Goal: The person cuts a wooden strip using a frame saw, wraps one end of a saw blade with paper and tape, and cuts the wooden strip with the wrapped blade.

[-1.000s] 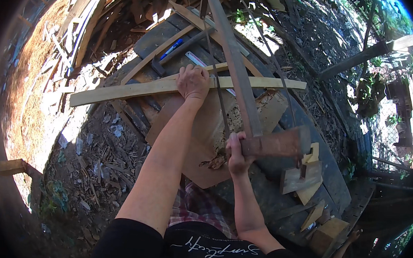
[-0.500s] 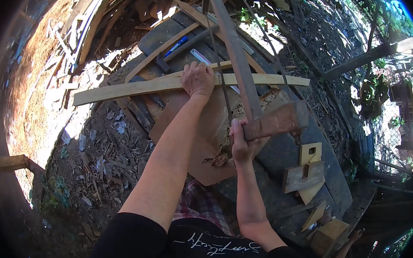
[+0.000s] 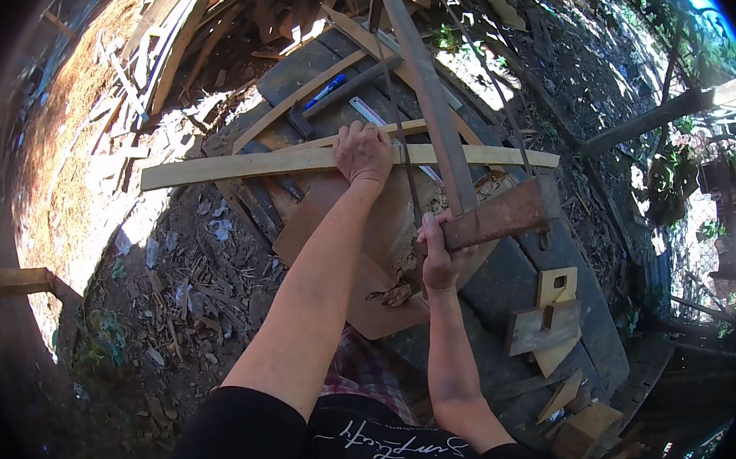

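My right hand [image 3: 440, 258] is closed round the near end of a wooden frame saw [image 3: 433, 93], by its thick end piece [image 3: 505, 215]. The saw's thin dark blade [image 3: 403, 136] runs away from me and crosses a long pale wooden strip [image 3: 236, 167]. Just left of that crossing, my left hand [image 3: 365, 154] grips the strip with curled fingers and presses it down. A brown board [image 3: 309, 221] lies under the strip on a dark plank bench [image 3: 501, 277]. The blade's teeth and any cut are too small to tell.
Beyond the strip lie a hammer [image 3: 344, 89], a blue pen [image 3: 325, 92] and a ruler [image 3: 369, 112]. Slotted wood pieces [image 3: 542, 327] and a wooden block [image 3: 584, 430] sit at right. Scrap wood [image 3: 173, 32] is piled far left; chips [image 3: 197, 290] litter the ground.
My right hand and the saw have moved slightly away from me across the strip. My left hand keeps its place on the strip; the whole view has shifted a little.
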